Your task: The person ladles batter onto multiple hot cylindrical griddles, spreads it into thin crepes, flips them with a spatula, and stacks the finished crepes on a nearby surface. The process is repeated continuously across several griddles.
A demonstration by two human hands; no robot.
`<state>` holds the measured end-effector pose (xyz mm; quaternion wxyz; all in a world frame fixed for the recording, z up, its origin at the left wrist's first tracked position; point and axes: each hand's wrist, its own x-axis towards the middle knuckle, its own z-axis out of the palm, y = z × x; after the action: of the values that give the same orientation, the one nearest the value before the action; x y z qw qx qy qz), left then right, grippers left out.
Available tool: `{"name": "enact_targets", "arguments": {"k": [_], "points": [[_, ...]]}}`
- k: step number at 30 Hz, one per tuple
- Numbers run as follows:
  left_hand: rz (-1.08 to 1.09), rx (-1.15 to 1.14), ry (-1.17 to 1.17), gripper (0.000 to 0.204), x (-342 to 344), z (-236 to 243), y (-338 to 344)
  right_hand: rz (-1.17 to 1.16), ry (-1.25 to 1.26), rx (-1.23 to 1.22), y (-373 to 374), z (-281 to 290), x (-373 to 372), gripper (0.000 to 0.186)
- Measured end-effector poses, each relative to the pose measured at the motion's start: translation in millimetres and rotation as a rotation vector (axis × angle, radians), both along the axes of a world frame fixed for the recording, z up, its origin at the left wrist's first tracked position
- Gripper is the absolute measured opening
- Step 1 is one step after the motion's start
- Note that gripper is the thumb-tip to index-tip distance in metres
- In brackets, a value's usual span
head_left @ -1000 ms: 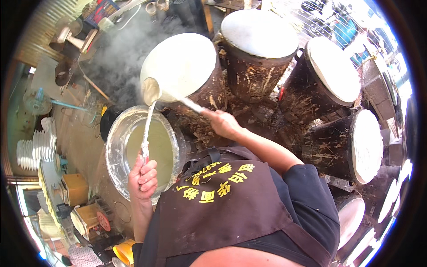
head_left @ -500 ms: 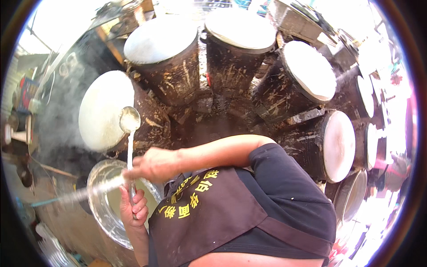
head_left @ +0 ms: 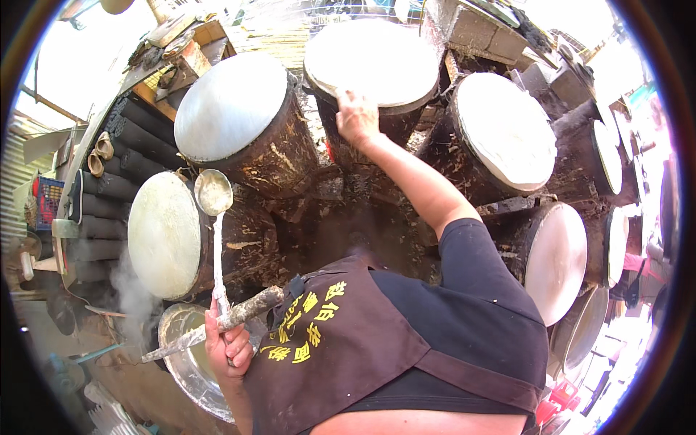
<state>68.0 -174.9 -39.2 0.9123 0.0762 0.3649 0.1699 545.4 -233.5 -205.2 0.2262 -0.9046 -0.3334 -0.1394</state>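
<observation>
My left hand (head_left: 229, 348) is closed around the handle of a metal ladle (head_left: 214, 192) and a stick (head_left: 250, 308). The ladle points upward, its bowl near the white round top of the left drum (head_left: 165, 235). The stick lies slanted across my hand, its lower part coated white and its upper end brown. Below it stands a wide metal basin (head_left: 190, 388), partly hidden by my hand and the stick. My right hand (head_left: 357, 118) reaches far forward, fingers curled at the near rim of the far middle drum (head_left: 373, 61). What its fingertips grip is hidden.
More dark, stained drums with white round tops curve around me, such as the far left drum (head_left: 233, 109), the right drum (head_left: 555, 264) and the far right drum (head_left: 505, 130). Steam (head_left: 138, 279) rises near the basin. Dark cylinders (head_left: 141, 130) are stacked at the left.
My right hand has left the spot beside my left hand and reached forward to the far middle drum. The stick, blurred before, now rests still in my left hand with the ladle.
</observation>
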Motion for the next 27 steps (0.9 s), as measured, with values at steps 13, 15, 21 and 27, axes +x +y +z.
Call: {"name": "enact_targets", "arguments": {"k": [13, 15, 21, 27], "points": [[0.059, -0.006, -0.013, 0.043, 82.7, 16.9, -4.9, -0.071, 0.366, -0.099, 11.1, 28.8, 122.9, 0.028], [0.060, 0.015, -0.036, 0.043, 87.3, 17.4, -6.1, -0.143, 0.423, -0.052, 6.9, 57.3, 144.2, 0.032], [0.029, 0.065, -0.073, 0.044, 90.4, 16.7, 0.4, -0.223, 0.148, 0.077, -24.2, 125.6, 200.1, 0.016], [0.051, 0.024, -0.026, 0.045, 94.4, 30.2, -0.1, -0.166, -0.359, 0.368, -66.7, 187.3, 199.2, 0.010]]}}
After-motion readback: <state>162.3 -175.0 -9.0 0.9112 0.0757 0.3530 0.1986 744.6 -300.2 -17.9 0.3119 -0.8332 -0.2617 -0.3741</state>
